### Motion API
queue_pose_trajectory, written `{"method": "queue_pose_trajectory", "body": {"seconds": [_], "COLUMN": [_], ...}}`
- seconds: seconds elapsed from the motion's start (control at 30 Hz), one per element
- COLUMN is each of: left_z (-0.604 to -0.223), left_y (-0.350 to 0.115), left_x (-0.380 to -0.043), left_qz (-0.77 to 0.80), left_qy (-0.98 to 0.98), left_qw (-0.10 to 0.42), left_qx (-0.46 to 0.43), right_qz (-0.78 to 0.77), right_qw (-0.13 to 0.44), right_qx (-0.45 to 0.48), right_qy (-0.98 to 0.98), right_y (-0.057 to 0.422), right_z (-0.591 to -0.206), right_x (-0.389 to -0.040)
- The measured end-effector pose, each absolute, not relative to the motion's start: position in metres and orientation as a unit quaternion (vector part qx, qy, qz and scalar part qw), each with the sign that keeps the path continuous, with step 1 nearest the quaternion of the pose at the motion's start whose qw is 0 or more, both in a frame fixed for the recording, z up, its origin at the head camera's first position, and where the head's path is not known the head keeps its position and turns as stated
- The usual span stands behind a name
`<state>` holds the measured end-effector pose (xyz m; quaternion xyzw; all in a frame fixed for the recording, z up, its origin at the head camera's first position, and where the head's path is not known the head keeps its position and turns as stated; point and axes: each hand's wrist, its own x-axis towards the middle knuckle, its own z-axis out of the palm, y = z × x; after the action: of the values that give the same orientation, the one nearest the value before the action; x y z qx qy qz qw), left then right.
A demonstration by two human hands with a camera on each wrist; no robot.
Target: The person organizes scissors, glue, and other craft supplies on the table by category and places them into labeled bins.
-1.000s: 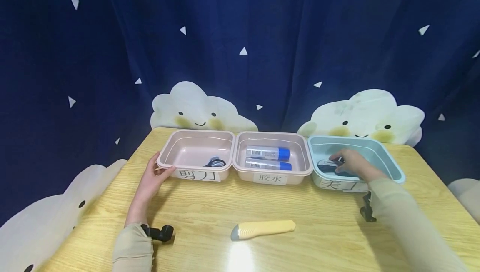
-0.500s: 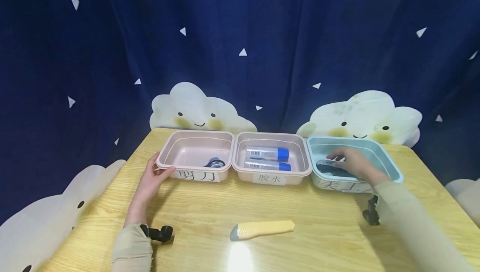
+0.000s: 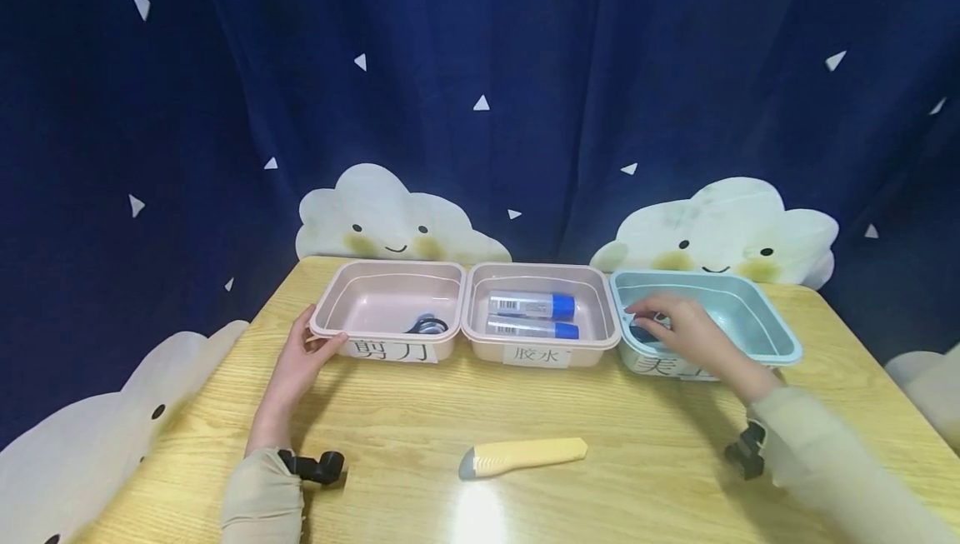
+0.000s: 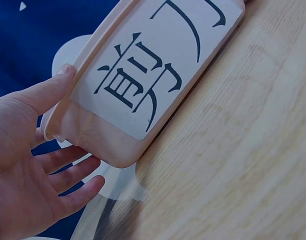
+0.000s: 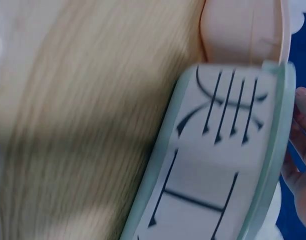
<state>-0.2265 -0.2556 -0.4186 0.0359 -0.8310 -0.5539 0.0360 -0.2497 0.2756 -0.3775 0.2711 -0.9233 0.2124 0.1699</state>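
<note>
My left hand (image 3: 303,361) rests on the near left corner of the pink bin labelled 剪刀 (image 3: 341,332). In the left wrist view its thumb (image 4: 63,75) lies on the rim, with the other fingers loosely spread by the wall. Inside that bin are scissors with dark handles (image 3: 429,325). My right hand (image 3: 686,331) bends over the left end of the blue bin (image 3: 768,311), fingertips beside a dark object (image 3: 642,332) partly hidden under them. I cannot tell whether it is gripped. The right wrist view shows only some fingers (image 5: 304,145) beyond the rim.
Between these bins stands another pink bin (image 3: 480,340) with two clear tubes with blue caps (image 3: 531,305). A yellow utility knife (image 3: 525,456) lies on the wooden table (image 3: 405,419) nearer the front. A dark blue curtain (image 3: 450,36) hangs behind.
My right hand has shifted left within the blue bin and covers more of the dark object. The left hand has stayed on its bin's corner.
</note>
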Motion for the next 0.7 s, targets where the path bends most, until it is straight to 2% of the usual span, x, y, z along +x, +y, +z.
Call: {"method": "queue_pose_trajectory", "body": {"seconds": [0.17,0.43,0.7], "left_z": [-0.418,-0.419,-0.419], "left_y": [-0.254,-0.255,-0.256], "left_x": [-0.227,-0.227,-0.226], "left_qz": [-0.553,-0.551,-0.553], "left_qy": [-0.832,-0.833,-0.831], "left_qw": [0.037,0.038,0.034], "left_qx": [0.036,0.036,0.041], "right_qz": [0.226,0.238,0.240], "right_qw": [0.169,0.226,0.206], "right_qx": [0.275,0.325,0.330], "right_qy": [-0.919,-0.887,-0.889], "right_y": [0.260,0.234,0.212], "right_z": [-0.375,-0.384,-0.399], "right_x": [-0.234,-0.215,-0.195]}}
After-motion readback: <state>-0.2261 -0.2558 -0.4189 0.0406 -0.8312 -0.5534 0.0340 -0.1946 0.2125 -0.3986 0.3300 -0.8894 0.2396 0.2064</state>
